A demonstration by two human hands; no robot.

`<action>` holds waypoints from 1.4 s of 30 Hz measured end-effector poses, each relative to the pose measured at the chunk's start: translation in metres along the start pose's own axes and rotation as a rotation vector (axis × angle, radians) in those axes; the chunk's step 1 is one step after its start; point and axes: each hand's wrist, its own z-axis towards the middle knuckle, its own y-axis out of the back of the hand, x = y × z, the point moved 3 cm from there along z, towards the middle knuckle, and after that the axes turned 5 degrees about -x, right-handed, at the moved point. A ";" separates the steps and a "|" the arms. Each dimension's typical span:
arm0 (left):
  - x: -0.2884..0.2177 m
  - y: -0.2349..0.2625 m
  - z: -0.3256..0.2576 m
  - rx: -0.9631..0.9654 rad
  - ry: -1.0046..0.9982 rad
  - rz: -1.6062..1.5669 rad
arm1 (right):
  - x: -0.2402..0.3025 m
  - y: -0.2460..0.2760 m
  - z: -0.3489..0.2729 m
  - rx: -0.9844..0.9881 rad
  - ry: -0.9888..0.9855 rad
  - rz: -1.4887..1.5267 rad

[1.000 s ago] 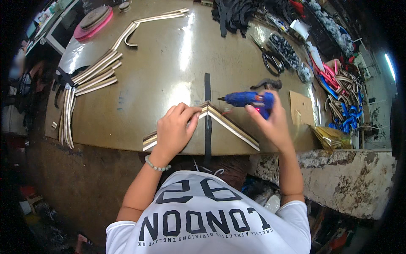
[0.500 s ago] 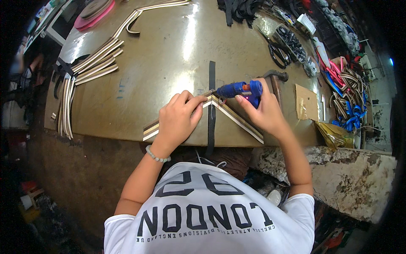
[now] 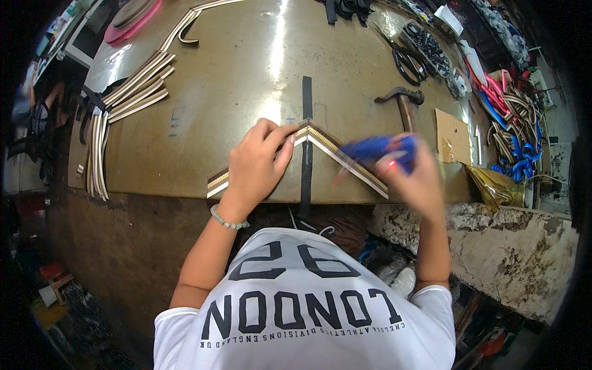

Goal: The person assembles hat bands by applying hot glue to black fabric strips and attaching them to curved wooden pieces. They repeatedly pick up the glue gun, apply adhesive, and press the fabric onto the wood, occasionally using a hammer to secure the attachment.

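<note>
A striped strap (image 3: 345, 159) in brown, tan and white lies bent into a peak near the table's front edge. Under its peak runs a straight black strap (image 3: 307, 95), pointing away from me. My left hand (image 3: 258, 154) presses on the left arm of the striped strap, thumb and forefinger close to the peak, with the other fingers curled. Above the strap's right arm, my right hand (image 3: 414, 176) grips a blue glue gun (image 3: 376, 153), both smeared by motion. The gun's tip is too blurred to make out.
A hammer (image 3: 404, 105) lies beyond my right hand, with black scissors (image 3: 407, 65) and a tray of black parts (image 3: 424, 46) farther back. Cardboard (image 3: 452, 137) sits at the right. Bundled striped straps (image 3: 98, 148) hang over the table's left edge. Webbing rolls (image 3: 132, 21) stand far left.
The glue gun has left the strap's peak and swung right and toward me with my right hand. My left hand stays on the strap. The hammer's head now shows fully.
</note>
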 end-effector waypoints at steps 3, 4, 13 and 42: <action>0.003 0.011 0.000 -0.143 0.078 -0.191 | -0.071 0.053 0.000 -0.772 -0.276 -0.117; 0.005 0.015 0.002 -0.139 0.141 -0.430 | -0.083 0.068 -0.002 -0.981 -0.285 -0.208; -0.042 0.002 0.014 0.469 0.566 -1.190 | 0.050 0.007 -0.026 -0.488 -0.166 -0.118; -0.038 0.010 -0.001 0.108 0.529 -1.096 | 0.075 -0.066 0.009 -0.241 -0.032 0.786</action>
